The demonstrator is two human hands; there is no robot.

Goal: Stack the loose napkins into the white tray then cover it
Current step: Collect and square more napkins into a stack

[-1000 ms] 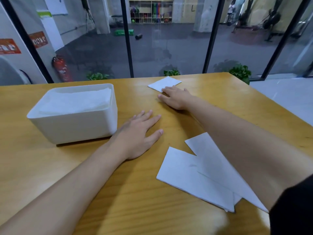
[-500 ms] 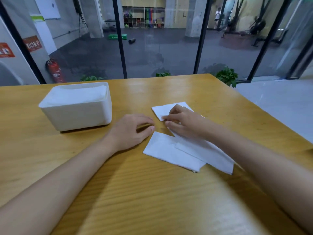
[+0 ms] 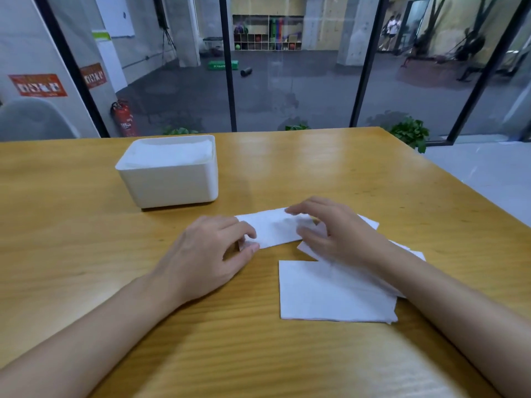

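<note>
The white tray [image 3: 169, 182] stands on the wooden table at the left, holding a stack of napkins [image 3: 172, 152] up to its rim. One loose napkin [image 3: 273, 231] lies between my hands. My left hand [image 3: 207, 254] pinches its left end with thumb and forefinger. My right hand [image 3: 336, 231] holds its right end, fingers curled over it; the motion blurs the grip. A second loose napkin [image 3: 330, 291] lies flat closer to me. A third napkin [image 3: 370, 225] shows partly under my right hand and forearm.
The wooden table [image 3: 86, 254] ends in a right edge beside the napkins and a far edge behind the tray. Glass panels with black frames [image 3: 228, 81] stand beyond it. A grey chair back [image 3: 34, 119] shows at the far left.
My right hand dragged the far napkin towards me, next to the other two. My left hand moved to its left end and now pinches it. The camera has tilted and pulled back.
</note>
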